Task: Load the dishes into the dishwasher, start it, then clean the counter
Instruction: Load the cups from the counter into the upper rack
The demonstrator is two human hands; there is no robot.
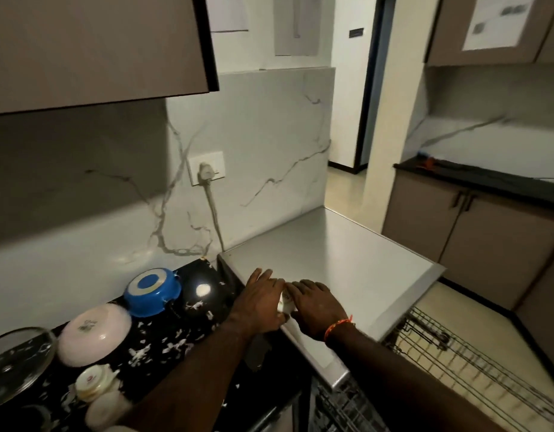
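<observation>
My left hand (263, 299) and my right hand (316, 307) meet on the steel top of the dishwasher (347, 257), near its front left corner. Between them is a small white object (285, 302). The left hand grips it and the right hand's bent fingertips pinch its upper end. What the object is cannot be told. On the black speckled counter (163, 341) to the left lie an upturned blue bowl (152, 291), an upturned pale pink bowl (93, 333), a glass lid (17, 360) and white cups (95, 385).
A wire dishwasher rack (456, 353) is pulled out at the lower right, with another rack (347, 410) below the steel top. A plugged-in cord (213, 210) runs down the marble wall. A wall cabinet (98, 48) hangs overhead at the left. Brown base cabinets (475, 229) stand at the right.
</observation>
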